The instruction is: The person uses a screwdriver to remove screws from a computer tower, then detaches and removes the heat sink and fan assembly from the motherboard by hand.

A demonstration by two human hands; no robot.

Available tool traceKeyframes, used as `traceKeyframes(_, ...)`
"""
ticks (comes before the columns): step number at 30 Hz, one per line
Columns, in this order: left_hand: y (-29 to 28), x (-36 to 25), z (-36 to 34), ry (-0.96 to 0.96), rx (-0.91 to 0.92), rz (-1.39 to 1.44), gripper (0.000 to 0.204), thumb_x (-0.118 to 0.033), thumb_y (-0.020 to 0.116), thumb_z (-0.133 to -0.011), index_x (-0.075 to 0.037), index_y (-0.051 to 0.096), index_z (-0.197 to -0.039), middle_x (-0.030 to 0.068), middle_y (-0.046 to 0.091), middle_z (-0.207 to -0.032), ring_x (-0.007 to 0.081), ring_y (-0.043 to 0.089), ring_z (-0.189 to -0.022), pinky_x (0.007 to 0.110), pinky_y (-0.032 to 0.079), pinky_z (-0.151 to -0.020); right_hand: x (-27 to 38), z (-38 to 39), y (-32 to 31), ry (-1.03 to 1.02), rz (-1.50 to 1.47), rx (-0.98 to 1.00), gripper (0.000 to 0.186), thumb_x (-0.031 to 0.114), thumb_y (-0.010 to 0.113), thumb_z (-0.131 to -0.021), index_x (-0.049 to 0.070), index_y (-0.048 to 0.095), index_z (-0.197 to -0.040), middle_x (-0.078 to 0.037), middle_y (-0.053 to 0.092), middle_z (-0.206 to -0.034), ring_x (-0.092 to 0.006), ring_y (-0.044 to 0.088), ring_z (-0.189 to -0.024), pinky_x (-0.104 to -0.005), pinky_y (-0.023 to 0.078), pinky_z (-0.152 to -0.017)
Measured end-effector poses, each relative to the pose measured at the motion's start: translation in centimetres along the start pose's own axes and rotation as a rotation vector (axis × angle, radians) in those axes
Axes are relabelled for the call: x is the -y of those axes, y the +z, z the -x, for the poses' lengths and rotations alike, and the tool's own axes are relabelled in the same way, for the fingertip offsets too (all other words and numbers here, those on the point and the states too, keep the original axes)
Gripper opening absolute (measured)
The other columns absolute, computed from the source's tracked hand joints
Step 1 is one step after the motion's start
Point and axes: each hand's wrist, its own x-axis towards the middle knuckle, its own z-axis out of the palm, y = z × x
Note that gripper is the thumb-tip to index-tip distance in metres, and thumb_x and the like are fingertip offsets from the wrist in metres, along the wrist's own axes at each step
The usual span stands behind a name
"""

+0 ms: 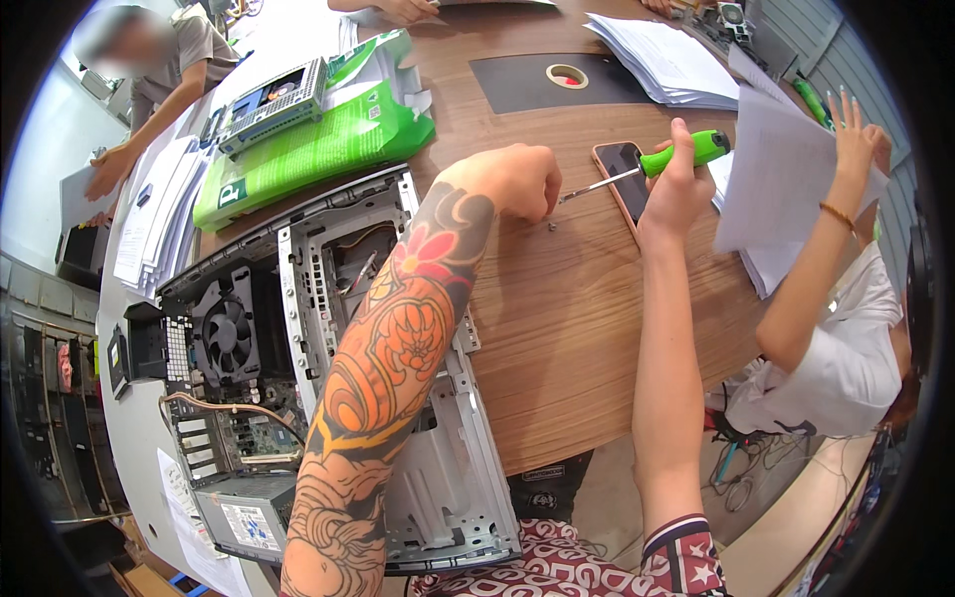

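My right hand (678,197) grips a screwdriver (708,147) by its green handle, thumb raised along it. The metal shaft points left, its tip close to the fingers of my left hand (525,181). Those left fingers are curled together just above the wooden table; what they hold, if anything, is hidden. Small screws (552,227) lie on the wood right below them. Under my tattooed left forearm is an opened desktop computer case (295,333), lying on its side, with a black fan (229,333) and a power supply (244,522) inside.
A phone (619,157) lies beside my right hand. Behind the case, a metal drive cage (274,104) rests on a green package (298,164). Tape roll (566,77) and paper stacks (667,60) are farther back. One person sits right, holding papers (776,184); another stands far left.
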Motion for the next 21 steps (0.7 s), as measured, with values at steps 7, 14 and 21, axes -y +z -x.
traceKeyframes(7,0.4,-0.1,-0.4,0.096,0.069,0.002,0.022,-0.011,0.081,-0.076,-0.012,0.077,-0.098,0.0078,0.072,-0.084,0.0216,0.068,-0.082,0.039,0.053,-0.070,0.3,-0.1,-0.3,0.008,-0.009,0.006,0.035,0.034,0.074,-0.093,0.006,0.063,-0.075,-0.003,0.060,-0.068,-0.0090,0.051,-0.057,-0.0248,0.040,-0.051)
traceKeyframes(14,0.9,-0.1,-0.7,0.091,0.044,-0.013,0.019,-0.011,0.080,-0.078,-0.010,0.077,-0.096,0.0087,0.073,-0.087,0.0237,0.070,-0.084,0.040,0.054,-0.072,0.3,-0.4,-0.7,0.027,0.006,0.002,0.036,0.035,0.074,-0.092,0.005,0.063,-0.074,-0.004,0.061,-0.067,-0.0096,0.051,-0.055,-0.0253,0.039,-0.051)
traceKeyframes(21,0.4,0.3,-0.6,0.041,-0.043,0.031,0.019,-0.017,0.078,-0.082,-0.005,0.077,-0.096,0.0106,0.074,-0.089,0.0261,0.071,-0.085,0.039,0.056,-0.073,1.4,-1.4,-2.0,-0.297,0.262,0.038,0.036,0.030,0.076,-0.091,0.001,0.067,-0.071,-0.003,0.064,-0.063,-0.0105,0.057,-0.057,-0.0272,0.045,-0.055)
